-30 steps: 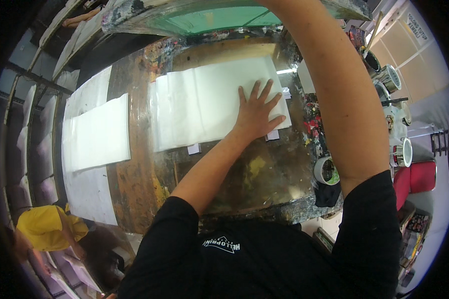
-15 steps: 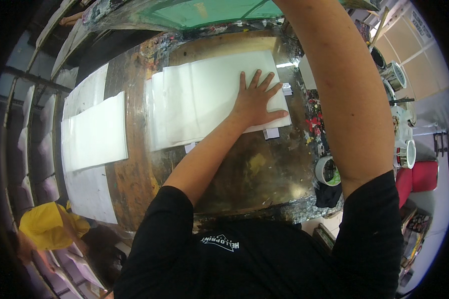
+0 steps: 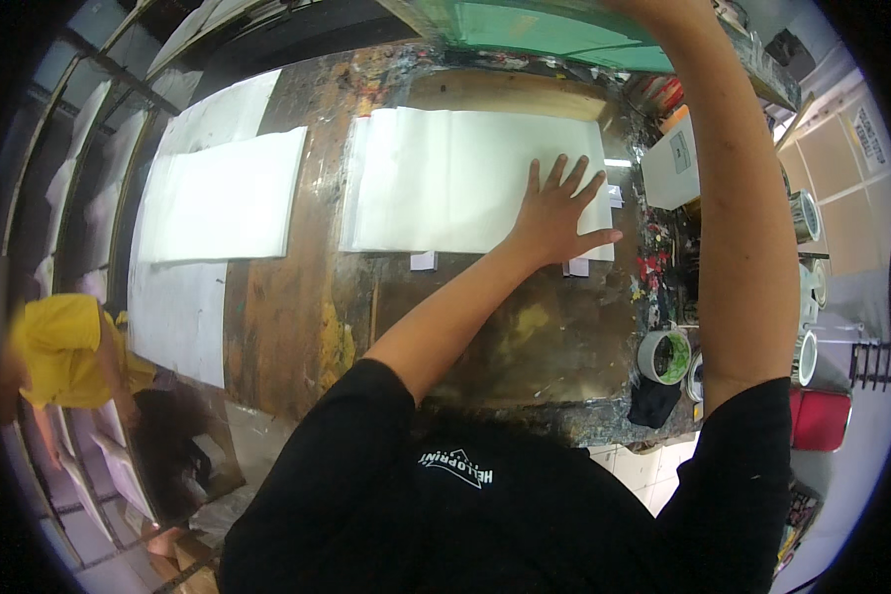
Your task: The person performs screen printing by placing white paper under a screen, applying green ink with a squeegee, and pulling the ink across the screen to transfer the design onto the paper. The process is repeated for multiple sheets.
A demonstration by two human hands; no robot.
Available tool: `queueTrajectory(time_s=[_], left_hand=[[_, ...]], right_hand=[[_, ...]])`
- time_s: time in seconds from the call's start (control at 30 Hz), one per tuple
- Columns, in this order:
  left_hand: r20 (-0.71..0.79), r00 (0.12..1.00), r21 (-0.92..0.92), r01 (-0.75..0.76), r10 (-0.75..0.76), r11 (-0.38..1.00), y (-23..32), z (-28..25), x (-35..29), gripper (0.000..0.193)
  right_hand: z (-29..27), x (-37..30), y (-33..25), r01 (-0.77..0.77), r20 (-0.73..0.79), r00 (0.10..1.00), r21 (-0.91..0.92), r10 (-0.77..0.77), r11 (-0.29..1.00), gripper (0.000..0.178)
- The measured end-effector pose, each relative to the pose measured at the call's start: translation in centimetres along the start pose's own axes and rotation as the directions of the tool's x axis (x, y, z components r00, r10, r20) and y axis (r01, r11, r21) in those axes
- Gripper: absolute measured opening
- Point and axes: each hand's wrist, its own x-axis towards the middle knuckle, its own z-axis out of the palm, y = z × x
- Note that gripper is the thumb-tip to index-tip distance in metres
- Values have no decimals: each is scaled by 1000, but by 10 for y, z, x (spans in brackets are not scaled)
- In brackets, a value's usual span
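Observation:
My left hand (image 3: 564,213) lies flat with its fingers spread on the right part of a stack of thin white sheets (image 3: 436,178). Small pale tabs (image 3: 424,261) stick out along the sheets' near and right edges. From the lower right my right forearm (image 3: 747,247) reaches up past the stack to the top edge of the picture, where the hand is cut off. Near that wrist, beyond the sheets, a screen-printing frame with green mesh (image 3: 554,35) is tilted up. Whether my right hand touches the frame is hidden.
Another white stack (image 3: 223,198) lies farther left on the stained wooden table (image 3: 277,307). A tape roll (image 3: 663,356) and black cloth (image 3: 653,404) sit at the right. Paint cans (image 3: 805,216) stand beyond. A person in yellow (image 3: 64,346) is by the racks (image 3: 119,188) at left.
The view has shifted, so the table and sheets appear farther right. My left hand stays spread on the stack. The green-mesh frame shows at a different angle; the person in yellow has shifted.

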Motion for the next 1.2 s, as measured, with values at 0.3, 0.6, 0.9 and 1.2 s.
queueTrajectory(time_s=[0.3,0.6,0.9,1.2], left_hand=[[-158,833,-938,42,-530,345,-17,-226,-54,132],[-53,795,-145,593,-605,792,-29,-133,-163,116],[-113,826,-72,547,-552,834,-38,-114,-182,114],[-143,825,-303,489,-546,818,-35,-119,-176,117]], right_hand=[[45,-78,3,127,2,992,-35,-127,991,69],[126,-248,-11,65,445,888,120,-113,991,30],[205,-205,1,-6,357,934,41,-9,999,30],[282,-8,91,-19,568,820,143,-67,990,41]])
